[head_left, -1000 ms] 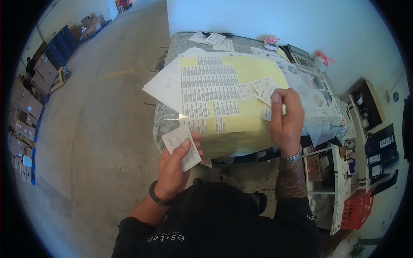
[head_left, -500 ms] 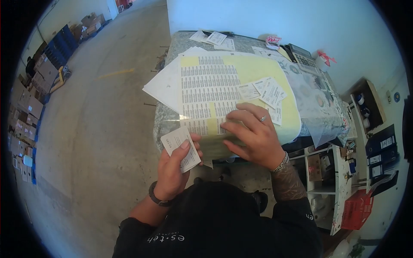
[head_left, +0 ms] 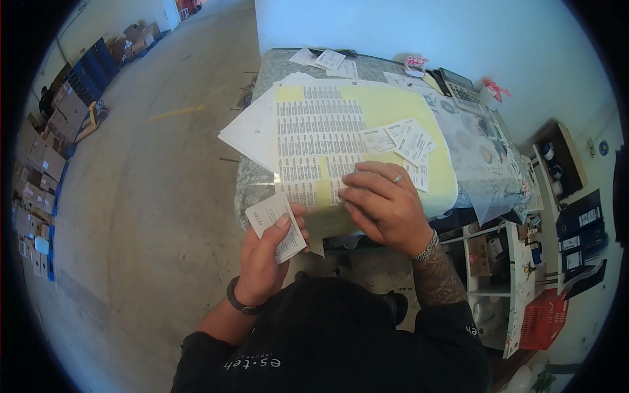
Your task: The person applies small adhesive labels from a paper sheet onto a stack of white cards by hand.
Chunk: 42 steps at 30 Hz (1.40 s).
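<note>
My left hand is closed around a small stack of white printed cards, thumb on top. It sits just off the front left corner of the table. My right hand rests over the lower part of a sheet of printed labels on yellow backing. Its fingers are bent, with thumb and index tips close together at the label columns. Whatever is between them is too small to make out. Bare yellow strips show among the labels. Several printed cards lie overlapping on the sheet's right side.
More cards lie at the table's far edge. A calculator and a white cup stand back right. White paper sticks out on the left. Shelves and a red basket are at right; cartons line the far left.
My right thumb has moved up towards the index fingertip, and the fingers have drawn closer together over the labels. My left hand stays still with the cards.
</note>
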Each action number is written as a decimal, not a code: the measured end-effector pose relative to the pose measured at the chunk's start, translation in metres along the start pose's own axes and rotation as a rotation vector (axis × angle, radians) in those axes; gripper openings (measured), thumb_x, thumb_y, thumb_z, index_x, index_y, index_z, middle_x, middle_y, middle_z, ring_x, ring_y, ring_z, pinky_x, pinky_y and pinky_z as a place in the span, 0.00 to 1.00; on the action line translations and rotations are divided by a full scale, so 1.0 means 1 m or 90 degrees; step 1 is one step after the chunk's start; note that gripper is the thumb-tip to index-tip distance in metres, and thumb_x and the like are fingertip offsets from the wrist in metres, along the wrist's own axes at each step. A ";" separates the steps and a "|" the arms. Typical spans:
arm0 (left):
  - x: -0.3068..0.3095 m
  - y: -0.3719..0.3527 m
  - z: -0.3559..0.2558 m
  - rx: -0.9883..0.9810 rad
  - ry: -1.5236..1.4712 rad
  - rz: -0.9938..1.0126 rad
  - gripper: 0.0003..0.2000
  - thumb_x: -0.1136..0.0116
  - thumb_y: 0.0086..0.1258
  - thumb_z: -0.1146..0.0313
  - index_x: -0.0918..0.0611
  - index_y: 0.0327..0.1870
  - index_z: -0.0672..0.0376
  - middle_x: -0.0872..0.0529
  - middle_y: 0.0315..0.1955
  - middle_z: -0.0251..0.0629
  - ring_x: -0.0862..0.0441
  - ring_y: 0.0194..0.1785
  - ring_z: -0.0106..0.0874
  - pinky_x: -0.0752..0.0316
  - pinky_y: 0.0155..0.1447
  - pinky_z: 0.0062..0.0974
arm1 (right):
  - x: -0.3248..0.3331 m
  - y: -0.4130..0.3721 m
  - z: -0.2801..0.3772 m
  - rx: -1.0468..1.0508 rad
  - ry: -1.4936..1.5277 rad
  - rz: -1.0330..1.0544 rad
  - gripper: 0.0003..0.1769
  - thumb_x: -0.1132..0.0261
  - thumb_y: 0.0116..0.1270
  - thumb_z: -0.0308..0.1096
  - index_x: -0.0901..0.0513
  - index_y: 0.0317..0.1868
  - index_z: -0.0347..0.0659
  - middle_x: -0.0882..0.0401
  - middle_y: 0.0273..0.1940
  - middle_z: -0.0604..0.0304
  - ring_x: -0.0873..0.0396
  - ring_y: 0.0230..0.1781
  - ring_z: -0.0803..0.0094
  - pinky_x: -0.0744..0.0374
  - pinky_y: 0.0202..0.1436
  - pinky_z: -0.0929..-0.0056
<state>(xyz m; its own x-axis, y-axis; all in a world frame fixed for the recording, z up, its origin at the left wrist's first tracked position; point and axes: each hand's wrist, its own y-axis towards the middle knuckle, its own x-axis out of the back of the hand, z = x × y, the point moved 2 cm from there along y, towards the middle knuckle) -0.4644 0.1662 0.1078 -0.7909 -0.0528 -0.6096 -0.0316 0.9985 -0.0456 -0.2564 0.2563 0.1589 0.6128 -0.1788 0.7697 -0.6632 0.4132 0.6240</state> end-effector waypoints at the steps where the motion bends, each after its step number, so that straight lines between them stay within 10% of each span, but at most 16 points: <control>1: 0.000 0.000 0.000 0.000 0.000 0.000 0.18 0.46 0.79 0.62 0.21 0.60 0.67 0.17 0.42 0.37 0.17 0.44 0.27 0.19 0.45 0.27 | 0.000 0.000 -0.001 0.000 -0.008 0.002 0.14 0.27 0.59 0.30 0.14 0.47 0.44 0.16 0.51 0.61 0.19 0.58 0.58 0.23 0.59 0.57; 10: 0.000 0.001 0.001 0.005 0.010 -0.010 0.17 0.45 0.79 0.62 0.21 0.60 0.65 0.17 0.43 0.37 0.18 0.44 0.26 0.20 0.46 0.27 | -0.005 -0.002 -0.004 -0.090 0.084 -0.080 0.10 0.34 0.65 0.23 0.18 0.47 0.38 0.13 0.48 0.55 0.16 0.55 0.51 0.21 0.57 0.57; 18: -0.005 0.002 0.004 0.067 -0.111 0.018 0.35 0.68 0.82 0.36 0.21 0.55 0.63 0.16 0.38 0.36 0.17 0.42 0.31 0.20 0.41 0.37 | 0.001 -0.004 0.030 0.047 -0.050 -0.235 0.09 0.28 0.61 0.30 0.14 0.42 0.42 0.19 0.40 0.63 0.21 0.41 0.63 0.24 0.46 0.60; 34: -0.021 0.000 0.004 0.060 -0.057 0.024 0.33 0.78 0.87 0.44 0.24 0.61 0.64 0.17 0.50 0.41 0.17 0.48 0.32 0.18 0.48 0.32 | -0.020 0.002 0.054 0.123 -0.108 -0.208 0.11 0.28 0.57 0.28 0.13 0.42 0.44 0.20 0.39 0.71 0.23 0.40 0.73 0.26 0.45 0.67; 37: -0.022 0.000 0.004 0.054 -0.060 0.025 0.33 0.78 0.87 0.44 0.24 0.61 0.64 0.17 0.49 0.42 0.17 0.48 0.32 0.19 0.49 0.32 | -0.020 0.001 0.052 0.146 -0.122 -0.171 0.14 0.33 0.66 0.43 0.12 0.44 0.42 0.16 0.39 0.68 0.24 0.38 0.71 0.27 0.46 0.64; 42: -0.021 -0.001 0.006 0.056 -0.064 0.026 0.32 0.77 0.87 0.45 0.24 0.61 0.64 0.17 0.50 0.42 0.18 0.49 0.32 0.19 0.52 0.32 | -0.017 0.003 0.055 0.119 -0.101 -0.145 0.10 0.32 0.58 0.30 0.14 0.42 0.44 0.18 0.40 0.69 0.23 0.42 0.72 0.26 0.47 0.65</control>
<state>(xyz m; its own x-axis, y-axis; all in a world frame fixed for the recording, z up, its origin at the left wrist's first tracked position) -0.4442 0.1666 0.1153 -0.7248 -0.0186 -0.6887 0.0567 0.9946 -0.0865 -0.2924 0.2118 0.1551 0.6897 -0.3905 0.6098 -0.5933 0.1780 0.7851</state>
